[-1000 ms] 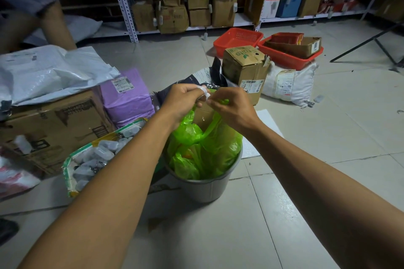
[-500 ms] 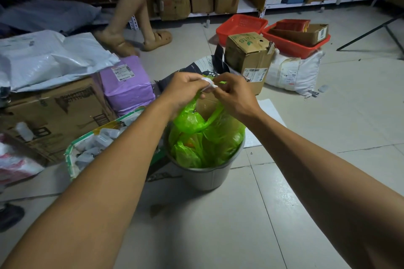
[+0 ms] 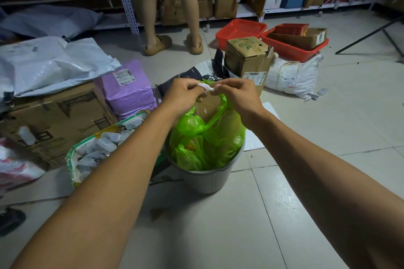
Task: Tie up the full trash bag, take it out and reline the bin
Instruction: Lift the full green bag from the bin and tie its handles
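Note:
A bright green trash bag (image 3: 220,137) sits full inside a grey bin (image 3: 207,179) on the tiled floor. Two stretched handles of the bag rise from the bin to my hands. My left hand (image 3: 183,91) pinches the left handle and my right hand (image 3: 238,94) pinches the right one, fingertips almost touching above the bin. A small white scrap (image 3: 206,87) shows between my fingertips. The bag's top is gathered and partly knotted on the left side.
A person in sandals (image 3: 172,41) stands at the shelves behind. Left of the bin lie a green-rimmed bag of small packets (image 3: 98,148), a cardboard box (image 3: 54,116) and purple parcels (image 3: 129,91). A brown box (image 3: 249,57), red baskets (image 3: 240,28) and a white sack (image 3: 293,76) are behind.
My hands stayed together above the bin, working the bag's handles. The person behind walked from the left to stand at the shelves.

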A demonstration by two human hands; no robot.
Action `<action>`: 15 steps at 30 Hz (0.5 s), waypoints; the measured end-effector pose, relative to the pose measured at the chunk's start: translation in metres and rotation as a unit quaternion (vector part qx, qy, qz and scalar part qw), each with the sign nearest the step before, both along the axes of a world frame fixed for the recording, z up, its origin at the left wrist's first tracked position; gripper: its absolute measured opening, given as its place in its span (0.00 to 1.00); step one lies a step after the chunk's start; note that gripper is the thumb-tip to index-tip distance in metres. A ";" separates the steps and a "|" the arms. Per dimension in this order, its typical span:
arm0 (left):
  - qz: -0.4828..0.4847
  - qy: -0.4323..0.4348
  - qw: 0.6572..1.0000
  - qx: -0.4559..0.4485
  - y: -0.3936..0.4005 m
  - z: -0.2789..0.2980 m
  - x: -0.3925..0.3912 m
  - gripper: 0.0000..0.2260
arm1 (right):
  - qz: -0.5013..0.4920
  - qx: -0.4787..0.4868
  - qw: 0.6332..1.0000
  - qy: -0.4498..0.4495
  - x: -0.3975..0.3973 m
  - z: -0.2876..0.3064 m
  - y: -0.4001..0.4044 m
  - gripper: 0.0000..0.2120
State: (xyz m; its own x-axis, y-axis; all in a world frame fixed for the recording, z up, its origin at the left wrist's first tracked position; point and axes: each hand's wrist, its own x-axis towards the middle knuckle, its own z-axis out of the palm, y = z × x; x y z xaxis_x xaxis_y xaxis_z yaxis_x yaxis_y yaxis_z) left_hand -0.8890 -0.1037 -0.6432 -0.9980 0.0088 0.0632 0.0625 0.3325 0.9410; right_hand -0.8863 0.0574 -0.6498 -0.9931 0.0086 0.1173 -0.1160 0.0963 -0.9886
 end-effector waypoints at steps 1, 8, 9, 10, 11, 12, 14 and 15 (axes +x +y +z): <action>-0.001 0.000 1.000 -0.001 0.000 0.001 0.001 0.06 | -0.006 -0.010 1.000 -0.004 0.000 0.000 0.000 0.04; 0.027 -0.015 0.999 0.007 -0.006 0.000 0.004 0.08 | -0.075 -0.047 0.995 -0.045 0.000 0.002 -0.002 0.07; 0.037 -0.019 0.999 0.014 -0.008 0.000 0.005 0.07 | -0.085 -0.046 0.994 -0.049 0.000 0.002 -0.001 0.07; 0.044 -0.021 0.999 0.020 -0.009 0.000 0.006 0.06 | -0.097 -0.041 0.993 -0.051 0.001 0.002 -0.001 0.08; 0.047 -0.023 0.998 0.023 -0.009 0.000 0.008 0.05 | -0.109 -0.032 0.992 -0.049 0.001 0.002 0.000 0.07; 0.050 -0.025 0.998 0.026 -0.009 0.001 0.010 0.05 | -0.120 -0.022 0.992 -0.044 0.001 0.001 0.001 0.07; 0.063 -0.032 0.996 0.046 -0.009 0.001 0.013 0.05 | -0.140 -0.004 0.989 -0.036 0.001 0.001 0.003 0.06; 0.071 -0.039 0.995 0.061 -0.011 0.002 0.014 0.05 | -0.150 0.003 0.988 -0.035 0.000 0.000 0.004 0.06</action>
State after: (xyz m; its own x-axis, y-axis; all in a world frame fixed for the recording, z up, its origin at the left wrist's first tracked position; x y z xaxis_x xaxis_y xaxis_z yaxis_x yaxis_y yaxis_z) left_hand -0.8751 -0.1144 -0.6413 -0.9906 -0.1354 -0.0217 -0.0509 0.2159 0.9751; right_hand -0.8860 0.0619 -0.6495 -0.9517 0.3031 0.0489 -0.0122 0.1220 -0.9925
